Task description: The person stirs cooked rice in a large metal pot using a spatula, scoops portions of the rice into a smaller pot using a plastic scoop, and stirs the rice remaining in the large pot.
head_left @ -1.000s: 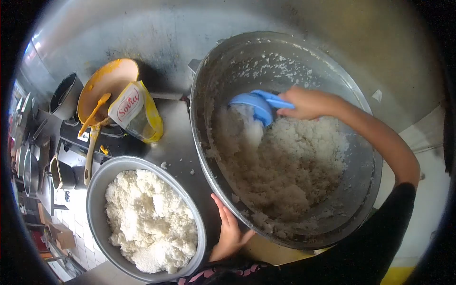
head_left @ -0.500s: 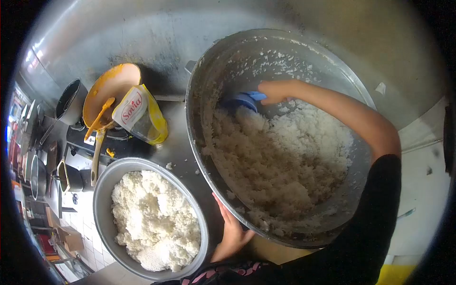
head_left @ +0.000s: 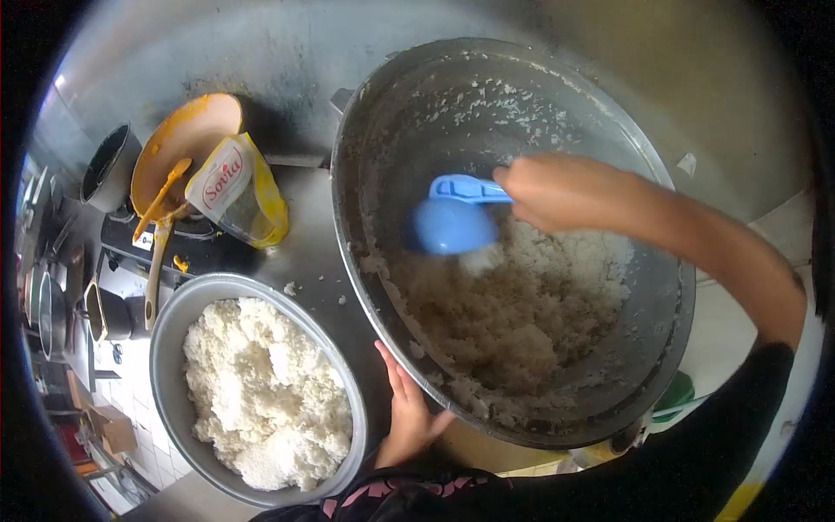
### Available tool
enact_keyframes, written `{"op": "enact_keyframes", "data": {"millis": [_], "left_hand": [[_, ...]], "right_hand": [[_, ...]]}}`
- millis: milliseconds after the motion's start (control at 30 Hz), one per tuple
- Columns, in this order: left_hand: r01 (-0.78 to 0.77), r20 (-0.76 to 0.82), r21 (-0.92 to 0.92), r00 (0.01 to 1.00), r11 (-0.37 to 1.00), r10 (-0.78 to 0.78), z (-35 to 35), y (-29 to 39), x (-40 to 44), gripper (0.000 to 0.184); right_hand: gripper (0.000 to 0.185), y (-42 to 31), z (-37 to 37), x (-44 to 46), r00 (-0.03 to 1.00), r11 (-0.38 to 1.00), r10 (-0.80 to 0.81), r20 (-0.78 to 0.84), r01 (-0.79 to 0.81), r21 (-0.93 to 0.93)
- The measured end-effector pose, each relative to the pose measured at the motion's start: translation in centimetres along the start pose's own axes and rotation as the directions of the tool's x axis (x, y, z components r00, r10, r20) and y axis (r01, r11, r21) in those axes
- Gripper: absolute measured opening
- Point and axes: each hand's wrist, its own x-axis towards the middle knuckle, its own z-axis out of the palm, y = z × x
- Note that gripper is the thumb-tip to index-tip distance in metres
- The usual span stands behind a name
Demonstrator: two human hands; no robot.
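A large metal pot (head_left: 358,287), tilted toward me, holds loose white rice (head_left: 522,322), with grains stuck on its inner wall. My right hand (head_left: 548,193) is closed round the handle of a blue scoop (head_left: 454,224), which is over the rice inside the pot, its rounded underside showing. My left hand (head_left: 412,418) rests against the pot's near outer rim, fingers spread and thumb apart. Just left of that hand stands a smaller metal basin (head_left: 165,365) heaped with white rice (head_left: 270,391).
Upper left, an orange-stained pan (head_left: 196,122) with an orange spoon (head_left: 163,200) sits on a black stove (head_left: 209,252). A yellow-and-white bag (head_left: 239,193) leans beside it. Further left are a dark saucepan (head_left: 111,170) and other pots. Some rice lies on the metal counter (head_left: 309,226).
The blue scoop went left and down into the rice, then came back right and turned over, its underside now showing. My left hand stays at the pot's rim.
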Motion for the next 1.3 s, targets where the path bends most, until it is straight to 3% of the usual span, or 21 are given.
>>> {"op": "enact_keyframes", "data": {"millis": [67, 133, 233, 367, 433, 500, 567, 633, 700, 833, 900, 1000, 1133, 1300], "left_hand": [[0.035, -0.017, -0.091, 0.999, 0.995, -0.036, 0.4, -0.5, -0.4, 0.123], [0.040, -0.004, -0.018, 0.999, 0.999, -0.040, 0.5, -0.8, -0.6, 0.124], [0.041, -0.012, -0.035, 0.999, 0.999, -0.042, 0.6, -0.9, -0.5, 0.124], [0.071, -0.015, -0.018, 0.997, 0.997, -0.071, 0.9, -1.0, -0.7, 0.123], [0.064, -0.008, 0.048, 0.998, 0.997, -0.063, 0.0, 0.1, -0.1, 0.123], [0.037, 0.016, 0.084, 0.999, 0.996, -0.039, -0.1, 0.2, -0.1, 0.123], [0.031, -0.014, 0.053, 0.999, 0.998, -0.030, 0.1, 0.1, -0.2, 0.123], [0.024, -0.040, 0.019, 0.999, 1.000, -0.024, 0.1, 0.1, 0.0, 0.123], [0.055, -0.030, -0.030, 0.998, 0.998, -0.056, -0.1, 0.6, 0.2, 0.123], [0.060, -0.033, -0.032, 0.998, 0.998, -0.061, -0.1, 0.7, 0.3, 0.122], [-0.020, -0.088, -0.012, 0.996, 1.000, 0.018, -0.2, 0.8, 0.8, 0.121], [-0.069, -0.114, -0.008, 0.991, 0.998, 0.068, -0.2, 0.6, 0.9, 0.119], [-0.077, -0.129, 0.013, 0.989, 0.997, 0.078, -0.3, 0.5, 1.0, 0.118], [-0.065, -0.129, 0.025, 0.989, 0.998, 0.068, -0.3, 0.6, 0.9, 0.119]], "right_hand": [[0.018, -2.2, -0.3, -2.8, 0.995, 0.999, 0.034, -0.090, -0.035, -0.009], [0.021, -3.9, 0.6, -5.5, 0.988, 0.980, 0.050, -0.144, -0.076, -0.184], [0.021, -6.3, 2.9, -8.4, 0.979, 0.970, 0.110, -0.170, -0.143, -0.197], [0.018, -4.7, 2.2, -8.4, 0.944, 0.942, 0.182, -0.277, -0.248, -0.226], [0.021, -1.0, 1.3, -6.8, 0.875, 0.903, 0.221, -0.430, -0.351, -0.249], [0.025, 1.1, -0.8, -3.4, 0.839, 0.846, 0.499, -0.217, -0.526, -0.086], [0.029, 3.9, 1.2, 0.4, 0.855, 0.892, 0.429, -0.290, -0.452, -0.012], [0.029, 5.0, 3.1, 4.2, 0.928, 0.962, 0.258, -0.267, -0.274, -0.024], [0.026, 5.9, 5.7, 7.8, 0.946, 0.954, -0.097, -0.309, 0.001, -0.299], [0.023, 4.3, 6.3, 10.0, 0.920, 0.947, -0.214, -0.328, 0.114, -0.299], [0.025, 3.5, 5.3, 10.0, 0.949, 0.929, -0.279, -0.145, 0.228, -0.291], [0.028, 2.8, 4.1, 8.8, 0.912, 0.877, -0.407, -0.058, 0.371, -0.306], [0.030, 2.3, 3.2, 6.1, 0.930, 0.884, -0.365, 0.043, 0.361, -0.298], [0.027, 0.3, 3.7, -1.0, 0.975, 0.952, -0.192, 0.109, 0.212, -0.220]]}}
